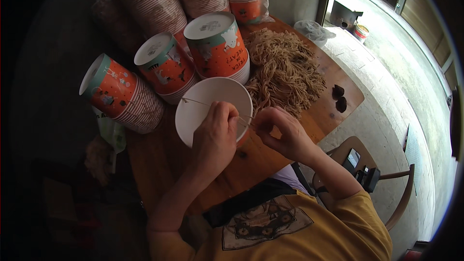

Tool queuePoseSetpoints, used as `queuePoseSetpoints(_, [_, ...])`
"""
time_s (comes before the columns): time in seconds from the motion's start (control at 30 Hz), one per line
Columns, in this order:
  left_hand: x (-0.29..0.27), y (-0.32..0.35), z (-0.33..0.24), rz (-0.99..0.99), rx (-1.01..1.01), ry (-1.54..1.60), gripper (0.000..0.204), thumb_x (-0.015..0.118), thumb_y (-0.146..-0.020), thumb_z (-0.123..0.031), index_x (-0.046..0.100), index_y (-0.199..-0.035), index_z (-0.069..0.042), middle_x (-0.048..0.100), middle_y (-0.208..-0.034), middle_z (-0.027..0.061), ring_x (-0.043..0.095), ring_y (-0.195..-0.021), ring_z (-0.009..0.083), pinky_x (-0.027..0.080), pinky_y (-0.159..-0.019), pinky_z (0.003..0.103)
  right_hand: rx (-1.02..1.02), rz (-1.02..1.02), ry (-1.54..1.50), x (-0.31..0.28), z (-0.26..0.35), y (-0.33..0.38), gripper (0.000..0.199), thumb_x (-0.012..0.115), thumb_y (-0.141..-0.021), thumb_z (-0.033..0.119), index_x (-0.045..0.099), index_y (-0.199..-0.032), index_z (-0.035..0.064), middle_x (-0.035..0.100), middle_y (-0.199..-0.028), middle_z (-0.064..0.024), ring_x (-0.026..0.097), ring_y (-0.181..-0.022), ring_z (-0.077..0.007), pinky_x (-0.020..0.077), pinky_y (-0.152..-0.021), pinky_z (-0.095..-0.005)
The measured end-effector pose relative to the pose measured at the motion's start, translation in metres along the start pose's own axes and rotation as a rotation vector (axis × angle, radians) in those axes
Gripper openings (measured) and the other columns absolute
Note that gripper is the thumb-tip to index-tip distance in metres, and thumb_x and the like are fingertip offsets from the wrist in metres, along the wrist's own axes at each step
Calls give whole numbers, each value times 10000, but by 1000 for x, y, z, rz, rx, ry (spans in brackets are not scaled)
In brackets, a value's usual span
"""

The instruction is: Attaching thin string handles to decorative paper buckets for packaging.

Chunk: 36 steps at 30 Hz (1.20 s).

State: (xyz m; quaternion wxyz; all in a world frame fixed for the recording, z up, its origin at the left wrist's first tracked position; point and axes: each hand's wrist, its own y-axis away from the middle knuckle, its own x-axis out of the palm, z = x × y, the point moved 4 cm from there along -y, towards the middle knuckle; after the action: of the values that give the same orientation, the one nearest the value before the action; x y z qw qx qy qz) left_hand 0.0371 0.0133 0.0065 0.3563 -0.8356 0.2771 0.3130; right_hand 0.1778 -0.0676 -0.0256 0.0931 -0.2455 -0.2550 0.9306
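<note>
A white-lined paper bucket (pixel 212 90) sits on the wooden table in front of me, its mouth facing up toward me. A thin tan cord (pixel 197 102) runs from the bucket's left wall to my left hand (pixel 217 125), which reaches over the bucket with its fingers pinched on the cord. At the bucket's right rim, my right hand (pixel 282 130) has thumb and forefinger closed together on a short stretch of the same cord. The exact grip of the right fingertips is partly hidden. Just beyond my right hand lies a big heap of tan cords (pixel 285 67).
Stacks of orange paper buckets (pixel 217 50) stand upside down behind, with plastic-wrapped stacks (pixel 150 5) farther back. Two small dark objects (pixel 340 99) lie on the wooden table (pixel 333 118) at right. A chair (pixel 355 147) holds a phone (pixel 353 158). A clear plastic bag (pixel 313 31) rests at the far corner.
</note>
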Motion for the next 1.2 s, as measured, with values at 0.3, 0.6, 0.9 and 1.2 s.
queuePoseSetpoints(0.3, [-2,17,-18,-7,44,150,234,581,-857,-21,501,-1077,-20,538,-921,129,609,-831,296,493,-681,392,-212,-54,150,-15,26,-19,249,664,-786,29,570,-1015,61,610,-899,-47,573,-842,-228,495,-722,-327])
queuePoseSetpoints(0.6, [-2,30,-14,-133,38,102,109,631,-839,-79,558,-911,-42,567,-817,96,606,-760,288,493,-651,383,-561,71,581,-7,62,-20,327,662,-745,41,590,-1064,51,635,-951,-40,581,-890,-220,493,-714,-337])
queuePoseSetpoints(0.9, [-8,45,-14,-240,182,-240,89,623,-816,-84,570,-888,-86,553,-762,62,575,-695,242,449,-636,383,-608,-224,764,-5,64,-18,350,623,-695,72,620,-1045,92,605,-951,-44,546,-805,-218,452,-677,-343])
queuePoseSetpoints(1.2, [-112,16,30,-300,-119,247,126,566,-907,-125,622,-1000,-61,665,-866,49,629,-785,121,488,-690,262,-38,339,-539,39,18,-40,581,640,-865,421,449,-1279,60,438,-1268,-79,417,-1210,-191,356,-976,-328])
